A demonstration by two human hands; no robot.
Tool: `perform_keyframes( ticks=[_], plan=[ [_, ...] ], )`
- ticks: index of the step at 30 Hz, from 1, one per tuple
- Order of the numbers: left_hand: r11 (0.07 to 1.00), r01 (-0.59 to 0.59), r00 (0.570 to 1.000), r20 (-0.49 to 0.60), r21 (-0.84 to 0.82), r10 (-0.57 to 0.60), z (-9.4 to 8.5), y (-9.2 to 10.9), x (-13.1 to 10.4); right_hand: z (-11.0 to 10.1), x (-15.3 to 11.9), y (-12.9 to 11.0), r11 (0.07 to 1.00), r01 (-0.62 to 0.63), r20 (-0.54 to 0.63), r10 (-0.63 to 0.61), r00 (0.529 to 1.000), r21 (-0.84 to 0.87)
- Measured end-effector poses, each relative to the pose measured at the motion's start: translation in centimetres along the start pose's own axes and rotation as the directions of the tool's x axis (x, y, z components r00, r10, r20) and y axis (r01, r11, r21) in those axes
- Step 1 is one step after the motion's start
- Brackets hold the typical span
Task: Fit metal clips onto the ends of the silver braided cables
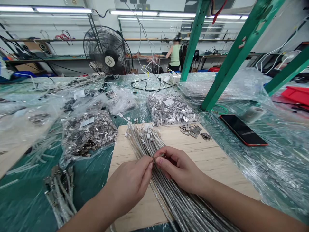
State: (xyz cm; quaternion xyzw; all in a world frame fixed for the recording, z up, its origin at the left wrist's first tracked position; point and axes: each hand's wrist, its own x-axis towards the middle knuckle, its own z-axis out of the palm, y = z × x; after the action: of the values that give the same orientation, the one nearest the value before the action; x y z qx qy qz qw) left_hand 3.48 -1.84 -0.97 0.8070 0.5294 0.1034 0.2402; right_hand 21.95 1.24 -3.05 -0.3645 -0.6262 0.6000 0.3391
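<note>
My left hand (135, 180) and my right hand (180, 167) meet over a thick bundle of silvery braided cables (190, 209). Both are closed, thumb against fingers, pinching at one small spot between them. What they pinch is mostly covered by the fingertips; a small metallic bit shows there, too little to name. The cables run across a pale wooden board (217, 164), their white-tipped ends (146, 132) pointing away from me. Several small flat metal pieces (193, 130) lie loose at the board's far right.
Clear bags of small metal parts (172, 109) lie beyond the board, with another bag (89, 132) to its left. A phone (242, 129) rests on the right. More cables (60, 193) lie at lower left. Green posts (224, 67) rise at right; a fan (108, 51) and a person (175, 54) are behind.
</note>
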Motion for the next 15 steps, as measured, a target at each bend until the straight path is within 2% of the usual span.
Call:
perform_keyframes(
  ticks=[3,6,10,15],
  plan=[
    [1.0,-0.018,0.998,-0.066,-0.006,0.017,0.1,-0.2,-0.1,-0.2,0.2,0.0,0.989,-0.099,0.029,0.097,0.995,0.111],
    [0.985,0.021,0.995,-0.093,-0.17,-0.038,0.1,-0.2,-0.2,-0.5,0.3,0.5,0.975,-0.17,0.103,0.157,0.982,0.142],
    [0.887,0.15,0.988,0.039,-0.438,-0.147,-0.3,-0.1,0.0,-0.6,0.4,1.1,0.98,-0.137,0.124,0.119,0.985,0.147],
    [0.743,0.255,0.966,0.195,-0.619,-0.17,-0.9,-0.1,0.5,-0.6,0.3,1.1,0.98,-0.131,0.158,0.107,0.982,0.151]
  ],
)
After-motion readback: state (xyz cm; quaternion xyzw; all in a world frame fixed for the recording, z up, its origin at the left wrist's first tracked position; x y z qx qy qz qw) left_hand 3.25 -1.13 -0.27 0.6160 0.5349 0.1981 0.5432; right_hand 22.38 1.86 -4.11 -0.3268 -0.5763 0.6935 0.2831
